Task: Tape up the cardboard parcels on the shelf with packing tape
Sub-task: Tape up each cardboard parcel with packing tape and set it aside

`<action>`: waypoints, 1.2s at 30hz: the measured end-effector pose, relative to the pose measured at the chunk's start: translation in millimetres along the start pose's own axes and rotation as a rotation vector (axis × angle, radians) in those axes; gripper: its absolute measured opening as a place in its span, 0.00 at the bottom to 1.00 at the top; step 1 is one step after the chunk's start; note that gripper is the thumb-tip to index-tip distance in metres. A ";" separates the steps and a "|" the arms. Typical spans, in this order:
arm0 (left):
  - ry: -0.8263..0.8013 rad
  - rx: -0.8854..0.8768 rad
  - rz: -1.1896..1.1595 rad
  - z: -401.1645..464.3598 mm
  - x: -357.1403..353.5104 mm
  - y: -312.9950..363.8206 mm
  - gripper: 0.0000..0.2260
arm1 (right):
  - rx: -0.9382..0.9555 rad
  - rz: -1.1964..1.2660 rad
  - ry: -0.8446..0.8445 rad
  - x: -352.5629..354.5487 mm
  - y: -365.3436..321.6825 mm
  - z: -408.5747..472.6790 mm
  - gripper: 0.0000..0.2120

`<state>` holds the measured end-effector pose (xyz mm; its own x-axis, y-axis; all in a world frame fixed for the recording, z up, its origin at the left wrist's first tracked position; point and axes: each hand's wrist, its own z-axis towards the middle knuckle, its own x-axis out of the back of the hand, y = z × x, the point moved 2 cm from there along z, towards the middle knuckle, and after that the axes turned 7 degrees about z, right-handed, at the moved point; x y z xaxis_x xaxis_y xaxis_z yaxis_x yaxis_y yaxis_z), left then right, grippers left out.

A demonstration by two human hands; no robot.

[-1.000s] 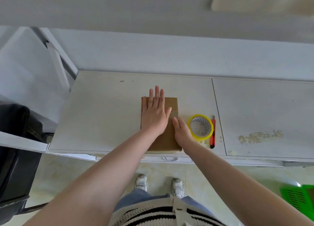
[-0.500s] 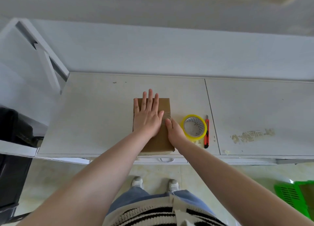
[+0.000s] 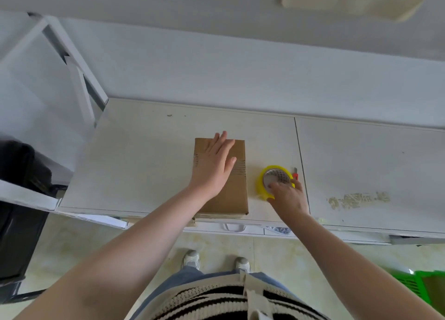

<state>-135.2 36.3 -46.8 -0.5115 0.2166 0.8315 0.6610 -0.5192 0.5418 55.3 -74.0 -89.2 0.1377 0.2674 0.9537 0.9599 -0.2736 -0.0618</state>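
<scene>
A flat brown cardboard parcel (image 3: pixel 237 192) lies on the white shelf (image 3: pixel 144 163), its near end at the shelf's front edge. My left hand (image 3: pixel 214 165) rests flat on the parcel with its fingers stretched out. To the right of the parcel sits a yellow roll of packing tape (image 3: pixel 261 182). My right hand (image 3: pixel 287 196) is on the roll's near side, fingers curled around its rim and into its core. A red utility knife (image 3: pixel 295 174) lies just right of the roll, mostly hidden by my right hand.
The shelf top has a seam (image 3: pixel 301 165) right of the knife and a patch of old glue residue (image 3: pixel 356 199) farther right. A black object (image 3: pixel 21 175) sits at the left. A green crate (image 3: pixel 419 286) stands on the floor at lower right.
My right hand left the parcel's right edge and moved right onto the tape roll. My left hand stays flat on the parcel, now angled slightly to the right.
</scene>
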 end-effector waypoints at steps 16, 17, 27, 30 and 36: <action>0.269 -0.010 -0.266 -3.8 47.8 31.6 0.10 | 0.147 0.843 0.179 120.0 -50.2 -1.0 0.07; 0.268 0.022 -0.277 -5.9 49.6 30.8 0.07 | 0.144 0.828 0.178 119.9 -53.5 -0.6 0.08; 0.110 0.429 -0.546 -5.8 76.3 10.7 0.09 | 0.241 0.603 0.078 123.9 -90.8 -11.1 0.11; 0.096 0.471 -0.634 -4.6 93.6 6.3 0.07 | 0.244 0.567 0.153 136.1 -97.4 -5.1 0.12; 0.082 0.524 -0.774 -3.2 105.3 -6.3 0.08 | 0.201 0.406 0.227 159.2 -116.7 24.4 0.17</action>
<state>-195.0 59.8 36.9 -0.9362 0.2768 0.2165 0.2738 0.1882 0.9432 -28.8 23.1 62.6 0.4748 -0.0375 0.8793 0.8709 -0.1245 -0.4755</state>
